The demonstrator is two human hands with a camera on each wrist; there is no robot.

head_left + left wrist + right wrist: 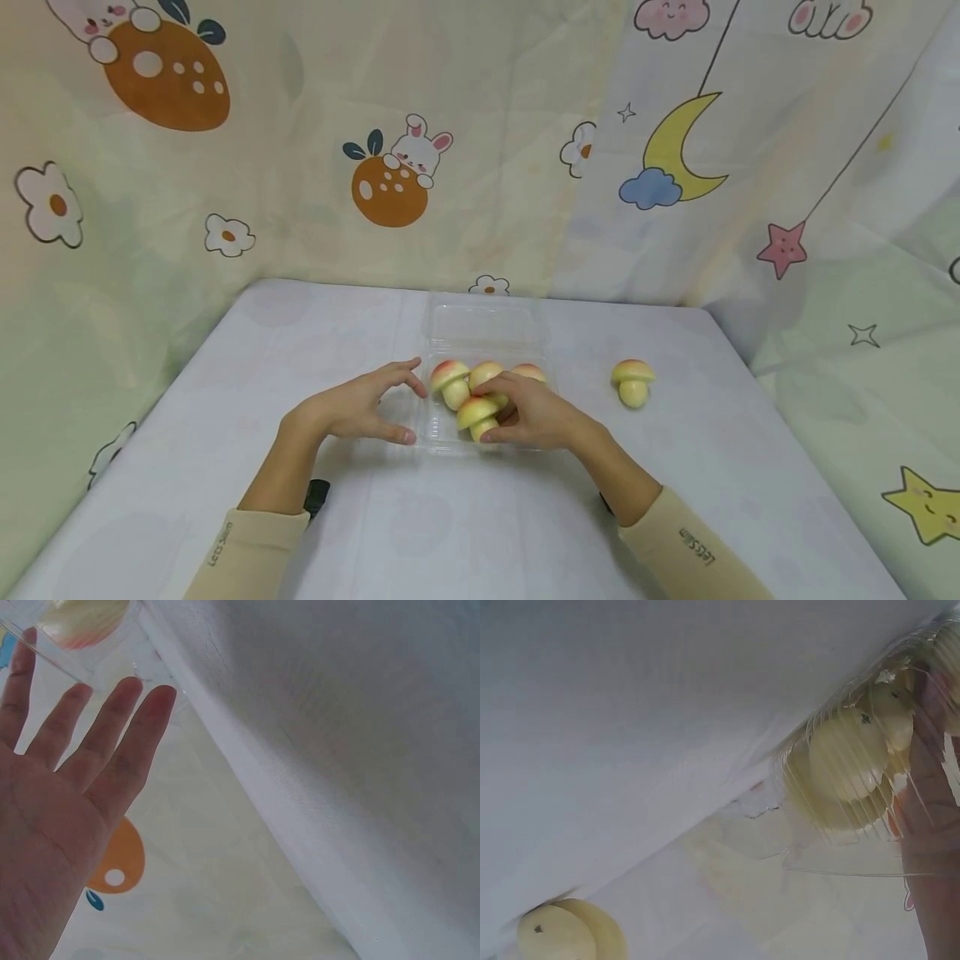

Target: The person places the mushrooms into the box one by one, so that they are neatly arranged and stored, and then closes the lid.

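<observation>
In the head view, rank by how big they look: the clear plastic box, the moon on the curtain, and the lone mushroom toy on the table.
1. Clear plastic box and moon: look about alike, so no ranking; the moon is farther off.
2. Lone mushroom toy: clearly smallest.

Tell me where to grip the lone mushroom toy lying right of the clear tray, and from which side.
Pinch the yellow-and-pink mushroom toy by its broad cap, from above. It seems to stand on its short stem with the cap topmost, wider than the stem, and apart from the clear plastic tray, so nothing crowds it.
</observation>
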